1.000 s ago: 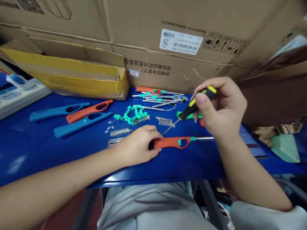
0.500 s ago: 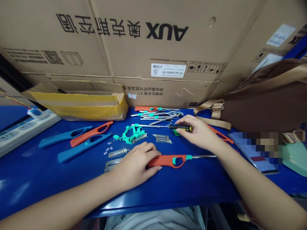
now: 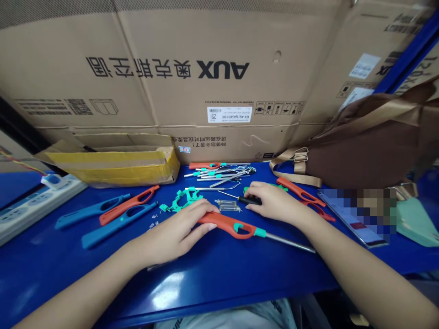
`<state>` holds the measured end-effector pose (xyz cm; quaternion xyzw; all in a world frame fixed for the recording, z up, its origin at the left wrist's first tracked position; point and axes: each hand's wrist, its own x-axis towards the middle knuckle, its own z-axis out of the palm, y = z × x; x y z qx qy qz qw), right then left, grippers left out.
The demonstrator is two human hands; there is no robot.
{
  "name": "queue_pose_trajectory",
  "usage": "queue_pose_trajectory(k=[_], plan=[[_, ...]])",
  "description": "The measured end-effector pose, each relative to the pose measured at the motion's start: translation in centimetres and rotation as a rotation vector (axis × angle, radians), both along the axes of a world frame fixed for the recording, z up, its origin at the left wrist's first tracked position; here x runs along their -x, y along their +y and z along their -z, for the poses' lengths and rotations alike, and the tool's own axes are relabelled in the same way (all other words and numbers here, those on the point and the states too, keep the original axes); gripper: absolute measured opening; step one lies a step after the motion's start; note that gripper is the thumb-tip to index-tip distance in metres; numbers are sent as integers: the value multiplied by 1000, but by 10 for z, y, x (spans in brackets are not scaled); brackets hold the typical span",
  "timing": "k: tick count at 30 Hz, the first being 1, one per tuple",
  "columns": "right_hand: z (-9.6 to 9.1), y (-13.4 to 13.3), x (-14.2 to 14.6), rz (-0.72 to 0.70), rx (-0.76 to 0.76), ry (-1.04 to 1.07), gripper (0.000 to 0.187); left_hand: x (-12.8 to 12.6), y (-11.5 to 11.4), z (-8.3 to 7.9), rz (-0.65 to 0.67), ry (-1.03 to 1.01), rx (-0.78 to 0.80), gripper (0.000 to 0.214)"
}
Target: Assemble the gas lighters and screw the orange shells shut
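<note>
My left hand [image 3: 185, 226] is closed on the handle end of an orange long-nosed lighter [image 3: 226, 224]. The lighter has a green trigger and its metal tube points right, slanting toward me. My right hand [image 3: 277, 201] grips the black handle of a screwdriver [image 3: 249, 200], whose thin shaft points left above the table. Just below that shaft lie small clear fuel tanks [image 3: 228, 205]. Green plastic parts [image 3: 183, 198] form a loose pile beyond my left hand, and more fuel tanks are partly hidden under that hand.
Blue [image 3: 118, 224] and orange casing halves [image 3: 128, 204] lie left. Metal tubes with wires [image 3: 222, 173] lie at the back, before a large carton [image 3: 192, 96]. A yellow-taped box [image 3: 113, 167] and power strip [image 3: 34, 205] stand left; a phone [image 3: 353, 219] and brown bag [image 3: 363, 141] are right.
The lighter has lifted and tilted, its tube end now lower. My right hand has brought the screwdriver nearer to the lighter, away from the metal tubes. The camera view has shifted.
</note>
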<state>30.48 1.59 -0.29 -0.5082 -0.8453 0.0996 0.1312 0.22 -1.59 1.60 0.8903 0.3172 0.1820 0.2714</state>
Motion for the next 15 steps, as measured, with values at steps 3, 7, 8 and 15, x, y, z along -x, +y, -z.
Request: queue_pose_trajectory(k=[3,7,8,15], plan=[[-4,0,-1,-30,4,41,17,8,7,-9,-1,8,9,26],[-14,-3,-3,-43,6,119,17,13,21,-12,-42,-99,126,29],[-16,-3,-3,-30,4,142,17,13,25,-12,-68,-136,183,31],[-24,22,4,86,-47,255,23,4,71,-18,-361,-213,-2,45]])
